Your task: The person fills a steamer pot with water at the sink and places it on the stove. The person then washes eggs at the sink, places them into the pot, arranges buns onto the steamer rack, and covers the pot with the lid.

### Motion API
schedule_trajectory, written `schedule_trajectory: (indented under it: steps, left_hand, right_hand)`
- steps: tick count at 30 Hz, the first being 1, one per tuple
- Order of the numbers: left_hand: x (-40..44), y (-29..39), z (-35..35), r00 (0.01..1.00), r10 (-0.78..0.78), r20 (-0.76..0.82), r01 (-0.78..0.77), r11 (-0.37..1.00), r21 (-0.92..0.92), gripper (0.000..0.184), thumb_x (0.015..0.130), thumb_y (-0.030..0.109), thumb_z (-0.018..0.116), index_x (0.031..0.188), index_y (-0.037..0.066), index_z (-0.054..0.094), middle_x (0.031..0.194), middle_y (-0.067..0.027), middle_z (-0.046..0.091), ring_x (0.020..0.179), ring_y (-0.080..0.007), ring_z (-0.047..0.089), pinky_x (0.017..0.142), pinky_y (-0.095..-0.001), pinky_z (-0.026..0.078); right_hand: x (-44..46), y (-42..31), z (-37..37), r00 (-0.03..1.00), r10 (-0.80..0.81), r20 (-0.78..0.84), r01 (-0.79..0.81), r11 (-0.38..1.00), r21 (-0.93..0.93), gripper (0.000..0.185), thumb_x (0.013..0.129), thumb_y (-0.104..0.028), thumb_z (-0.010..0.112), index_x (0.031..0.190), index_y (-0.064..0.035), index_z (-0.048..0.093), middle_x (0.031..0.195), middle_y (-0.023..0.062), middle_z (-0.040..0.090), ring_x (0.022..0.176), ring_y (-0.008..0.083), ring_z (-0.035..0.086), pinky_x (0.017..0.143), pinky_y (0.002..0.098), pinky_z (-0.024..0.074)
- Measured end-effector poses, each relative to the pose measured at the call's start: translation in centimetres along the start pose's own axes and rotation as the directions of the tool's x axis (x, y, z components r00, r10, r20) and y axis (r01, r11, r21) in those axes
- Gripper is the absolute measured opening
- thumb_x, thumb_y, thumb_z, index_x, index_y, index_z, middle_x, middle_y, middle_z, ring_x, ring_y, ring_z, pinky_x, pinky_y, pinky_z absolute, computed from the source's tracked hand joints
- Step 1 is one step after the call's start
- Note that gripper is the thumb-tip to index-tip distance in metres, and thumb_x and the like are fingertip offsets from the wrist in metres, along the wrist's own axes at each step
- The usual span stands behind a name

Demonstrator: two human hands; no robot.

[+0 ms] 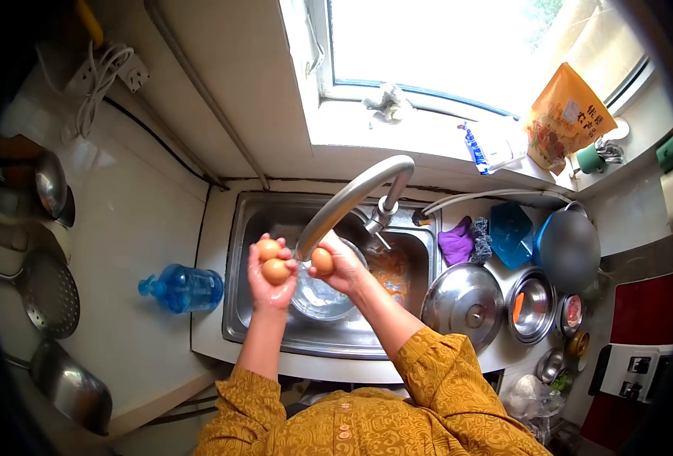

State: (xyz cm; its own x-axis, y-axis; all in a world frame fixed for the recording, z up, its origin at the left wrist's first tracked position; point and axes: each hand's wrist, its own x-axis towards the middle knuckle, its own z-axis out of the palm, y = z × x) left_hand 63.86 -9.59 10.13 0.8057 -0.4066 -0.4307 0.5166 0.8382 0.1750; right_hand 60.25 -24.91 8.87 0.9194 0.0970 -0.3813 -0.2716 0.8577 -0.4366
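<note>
Two brown eggs rest in my left hand, which is palm up with its fingers curled around them. My right hand grips one more brown egg beside the end of the curved faucet. Both hands are above the steel sink. Below them, partly hidden by my hands, a metal bowl sits in the sink with water in it. Orange-brown scraps lie in the sink to the right of the bowl.
A blue soap bottle lies left of the sink. On the right are a steel lid, a purple cloth, a blue container and steel bowls. An orange pouch stands on the windowsill. Ladles hang at the left.
</note>
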Motion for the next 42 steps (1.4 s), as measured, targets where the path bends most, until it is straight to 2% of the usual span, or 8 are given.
schedule_trajectory:
  steps: [3, 8, 16, 24, 32, 35, 39, 42]
  left_hand:
    - [-1.6, 2.1, -2.3, 0.995, 0.094, -0.039, -0.093, 0.995, 0.026, 0.033, 0.091, 0.037, 0.056, 0.115, 0.015, 0.056, 0.103, -0.0112, 0.059, 0.077, -0.018, 0.057, 0.064, -0.0315, 0.05]
    - [-2.9, 2.3, -4.0, 0.989, 0.027, -0.143, -0.004, 0.987, 0.161, 0.034, 0.093, 0.04, 0.051, 0.116, 0.014, 0.054, 0.098, -0.009, 0.058, 0.077, -0.0177, 0.057, 0.063, -0.0306, 0.052]
    - [-1.4, -3.0, -3.3, 0.922, -0.381, -0.066, 0.375, 0.839, 0.394, 0.062, 0.092, 0.065, 0.028, 0.11, 0.01, 0.051, 0.082, -0.0052, 0.057, 0.069, -0.0149, 0.056, 0.057, -0.0294, 0.05]
    - [3.2, -4.9, 0.9, 0.948, -0.296, 0.113, 0.247, 0.914, 0.321, 0.028, 0.094, 0.029, 0.05, 0.114, 0.01, 0.051, 0.102, -0.0105, 0.059, 0.084, -0.022, 0.061, 0.066, -0.037, 0.054]
    - [-0.9, 0.3, -2.1, 0.996, -0.082, -0.024, 0.082, 0.997, 0.004, 0.052, 0.089, 0.056, 0.052, 0.108, 0.008, 0.058, 0.081, -0.0052, 0.055, 0.068, -0.0154, 0.055, 0.058, -0.0278, 0.047]
    - [-3.1, 1.1, -4.4, 0.978, -0.134, -0.158, 0.128, 0.991, -0.046, 0.051, 0.087, 0.057, 0.053, 0.106, 0.01, 0.058, 0.077, -0.003, 0.056, 0.065, -0.0138, 0.055, 0.058, -0.0271, 0.049]
    - [-4.1, -0.4, -4.4, 0.959, -0.253, -0.125, 0.266, 0.958, 0.108, 0.053, 0.089, 0.061, 0.047, 0.103, 0.01, 0.053, 0.074, -0.0022, 0.054, 0.065, -0.014, 0.054, 0.058, -0.0275, 0.048]
    - [-1.7, -2.5, -4.3, 0.964, -0.264, 0.037, 0.233, 0.903, 0.361, 0.036, 0.094, 0.045, 0.048, 0.105, 0.01, 0.053, 0.085, -0.0055, 0.058, 0.076, -0.018, 0.057, 0.061, -0.0287, 0.05]
  right_hand:
    - [1.3, 0.8, 2.7, 0.972, 0.184, 0.149, -0.221, 0.932, 0.288, 0.04, 0.089, -0.025, 0.06, 0.126, -0.0186, 0.044, 0.104, 0.0048, 0.057, 0.095, 0.0246, 0.059, 0.064, 0.038, 0.0499]
    - [0.4, 1.5, 3.6, 0.984, 0.178, 0.013, -0.167, 0.943, -0.286, 0.042, 0.09, -0.041, 0.06, 0.118, -0.018, 0.039, 0.092, 0.0027, 0.052, 0.071, 0.016, 0.058, 0.05, 0.0311, 0.0478]
    - [-3.6, -0.9, -4.6, 0.972, 0.231, -0.037, -0.232, 0.973, -0.018, 0.065, 0.091, -0.068, 0.026, 0.108, -0.0113, 0.053, 0.07, 0.0025, 0.055, 0.061, 0.0151, 0.057, 0.043, 0.0282, 0.0421]
    - [-3.6, -3.3, -5.0, 0.99, -0.079, -0.118, 0.067, 0.993, -0.099, 0.047, 0.087, -0.021, 0.061, 0.128, -0.0188, 0.038, 0.1, 0.0041, 0.056, 0.08, 0.0161, 0.06, 0.057, 0.0301, 0.0489]
    - [1.4, 3.3, -0.4, 0.977, -0.212, 0.032, 0.204, 0.875, -0.44, 0.041, 0.093, -0.038, 0.053, 0.115, -0.0037, 0.046, 0.102, 0.0119, 0.057, 0.08, 0.0179, 0.063, 0.063, 0.0314, 0.0552]
    - [-2.0, 1.4, 5.2, 0.988, 0.089, -0.127, -0.14, 0.862, -0.487, 0.054, 0.093, -0.059, 0.041, 0.1, -0.0067, 0.054, 0.072, 0.0046, 0.053, 0.058, 0.0124, 0.054, 0.047, 0.026, 0.044]
    - [-2.6, 2.4, 1.7, 0.944, 0.283, -0.169, -0.32, 0.911, -0.262, 0.064, 0.097, -0.056, 0.026, 0.109, -0.002, 0.057, 0.071, 0.0071, 0.059, 0.056, 0.0135, 0.055, 0.052, 0.0262, 0.0488]
    - [-3.2, 1.3, -3.5, 0.994, 0.106, -0.014, -0.106, 0.955, -0.278, 0.044, 0.097, -0.046, 0.041, 0.123, -0.0109, 0.046, 0.09, 0.0083, 0.059, 0.065, 0.016, 0.059, 0.051, 0.0293, 0.0514]
